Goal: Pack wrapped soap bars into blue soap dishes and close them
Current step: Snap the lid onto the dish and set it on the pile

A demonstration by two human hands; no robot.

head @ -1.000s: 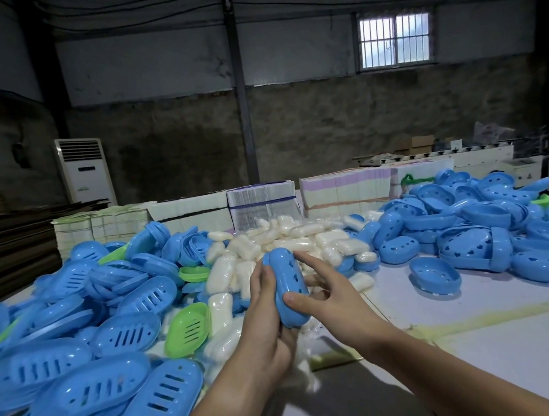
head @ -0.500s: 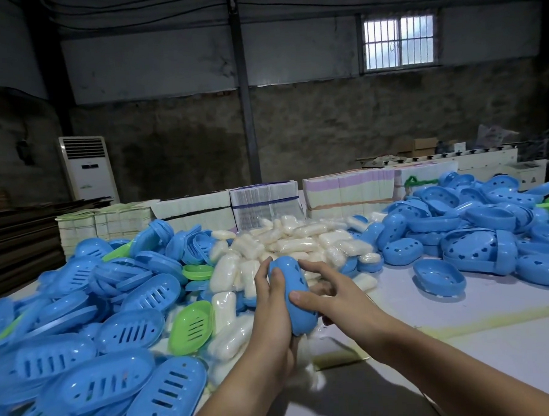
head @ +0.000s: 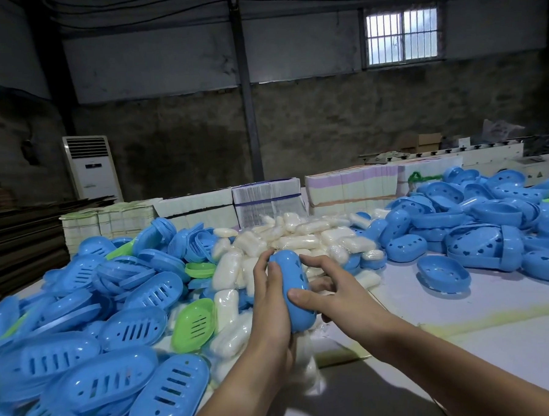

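A closed blue soap dish [head: 291, 283] stands on end between both hands, just above the table. My left hand [head: 269, 306] wraps its left side, fingers curled round it. My right hand [head: 331, 294] grips its right side, thumb pressed on the front and fingers arched over the top. Behind it lies a heap of wrapped white soap bars [head: 300, 238]. Slotted blue dish halves [head: 107, 315] are piled on the left. Blue halves with heart-shaped holes [head: 477, 225] are piled on the right. What is inside the held dish is hidden.
A few green dish halves [head: 193, 326] sit among the blue ones on the left. One loose blue half [head: 442, 275] lies alone on the white table [head: 464, 341]. Stacks of flat cartons [head: 266, 202] line the table's far edge. A standing air conditioner [head: 91, 168] is at the back left.
Both hands have kept the dish between them. My right hand's fingers moved from outstretched to arched over the dish's top, and the dish sank slightly toward the table.
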